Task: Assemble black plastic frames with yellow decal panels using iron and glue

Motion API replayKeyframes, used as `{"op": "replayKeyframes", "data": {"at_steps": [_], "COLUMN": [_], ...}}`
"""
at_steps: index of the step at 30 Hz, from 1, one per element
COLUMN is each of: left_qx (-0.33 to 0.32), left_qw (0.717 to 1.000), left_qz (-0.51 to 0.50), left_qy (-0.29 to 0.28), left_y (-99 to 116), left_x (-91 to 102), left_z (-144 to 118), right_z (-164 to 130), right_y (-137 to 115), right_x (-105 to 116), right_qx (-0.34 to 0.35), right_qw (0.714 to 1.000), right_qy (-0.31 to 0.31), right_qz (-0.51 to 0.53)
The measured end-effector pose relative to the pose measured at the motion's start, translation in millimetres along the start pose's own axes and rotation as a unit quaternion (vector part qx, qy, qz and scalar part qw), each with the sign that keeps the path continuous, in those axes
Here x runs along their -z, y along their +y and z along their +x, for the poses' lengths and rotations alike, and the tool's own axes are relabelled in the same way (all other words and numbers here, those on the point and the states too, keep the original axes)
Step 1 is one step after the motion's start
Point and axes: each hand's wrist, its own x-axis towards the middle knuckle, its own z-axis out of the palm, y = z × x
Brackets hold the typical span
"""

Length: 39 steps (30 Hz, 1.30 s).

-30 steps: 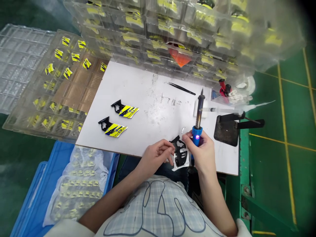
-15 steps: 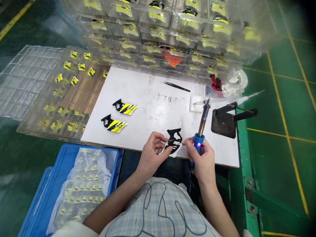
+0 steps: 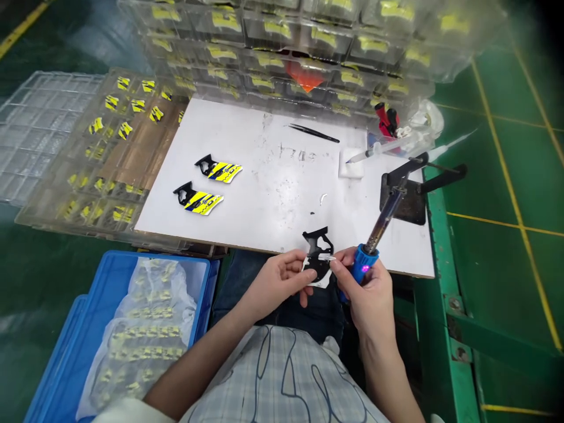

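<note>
Between the thumb and fingers of my left hand [image 3: 282, 279] is a black plastic part with a white lower edge [image 3: 318, 264], just above the front edge of the white board [image 3: 264, 211]. My right hand [image 3: 370, 288] grips a soldering iron [image 3: 372, 247] with a blue handle and a lit light; its metal tip points up and away to the right. The thumb and forefinger of that hand pinch close to a small pale strip [image 3: 326, 257] at the part's right side. Two similar parts with yellow-and-blue stickers, an upper one [image 3: 222, 170] and a lower one [image 3: 200, 200], lie to the left.
Tweezers [image 3: 315, 133] lie at the back of the board. A syringe [image 3: 370, 154] rests on a white block [image 3: 351, 164]. A black iron stand [image 3: 408, 197] is at right. Stacked clear trays [image 3: 264, 59] rise behind; a blue crate [image 3: 103, 282] sits lower left.
The black part has turned and shifted slightly right with both hands. The soldering iron leans further right. A pale strip now shows by my right fingertips. The camera view has shifted slightly.
</note>
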Motion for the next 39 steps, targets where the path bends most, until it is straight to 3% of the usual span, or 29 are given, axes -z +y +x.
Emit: {"op": "replayKeyframes", "data": {"at_steps": [5, 13, 16, 18, 20, 22, 24, 26, 33, 39], "left_qx": [-0.037, -0.062, -0.06, -0.064, -0.075, -0.086, -0.089, -0.088, -0.074, -0.077], "left_qw": [0.997, 0.996, 0.995, 0.993, 0.989, 0.984, 0.98, 0.978, 0.978, 0.973], "left_qz": [0.064, 0.068, 0.078, 0.088, 0.107, 0.125, 0.141, 0.156, 0.173, 0.203], "left_qy": [0.028, 0.011, 0.034, 0.053, 0.075, 0.097, 0.108, 0.104, 0.087, 0.084], "left_y": [-6.6, -7.0, 0.3, 5.9, 10.1, 12.3, 13.1, 13.8, 18.1, 17.3], "left_x": [-2.4, 3.8, 9.1, 15.1, 21.6, 26.4, 28.1, 27.3, 25.6, 26.7], "left_z": [-8.8, -2.9, 3.3, 6.4, 8.3, 9.1, 9.3, 9.3, 8.5, 8.1], "right_z": [-7.0, 2.8, 8.3, 9.9, 10.2, 10.2, 10.1, 10.3, 17.0, 21.0], "right_y": [7.7, 9.5, 10.3, 8.3, 3.1, -5.0, -14.0, -21.3, -27.7, -29.7], "right_x": [-4.6, -11.1, 0.8, 21.6, 48.8, 74.5, 91.7, 98.7, 95.8, 95.6], "right_qx": [0.02, 0.01, 0.026, 0.061, 0.117, 0.225, 0.312, 0.34, 0.358, 0.366], "right_qw": [0.999, 1.0, 0.998, 0.988, 0.958, 0.885, 0.809, 0.769, 0.714, 0.69], "right_qy": [-0.006, -0.022, -0.034, -0.057, -0.082, -0.098, -0.135, -0.162, -0.183, -0.199], "right_qz": [-0.023, 0.004, -0.055, -0.131, -0.249, -0.396, -0.479, -0.517, -0.574, -0.592]}}
